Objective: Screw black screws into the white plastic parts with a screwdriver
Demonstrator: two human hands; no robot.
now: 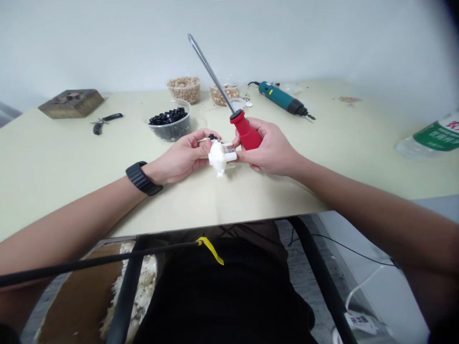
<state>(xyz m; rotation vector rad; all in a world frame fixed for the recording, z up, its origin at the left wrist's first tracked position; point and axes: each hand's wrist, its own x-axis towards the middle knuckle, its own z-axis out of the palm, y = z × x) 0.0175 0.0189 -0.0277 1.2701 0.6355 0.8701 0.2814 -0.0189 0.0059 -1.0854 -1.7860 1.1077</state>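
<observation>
Between my hands, above the table's front part, is a small white plastic part (218,157) with a rounded body and short tubes on its right side. My left hand (184,156) grips its left side, the fingers closed round it. A small black piece (213,137) shows at its top, by my left fingertips. My right hand (274,148) is wrapped round the red handle of a screwdriver (248,131), whose long metal shaft slants up and to the left. The fingertips of this hand also reach the white part's tubes.
A clear bowl of black pieces (170,123) stands behind my left hand. Farther back are two tubs of tan pieces (184,90), a teal rotary tool (283,99), pliers (103,123) and a wooden block (71,103). A bottle (432,136) lies at right.
</observation>
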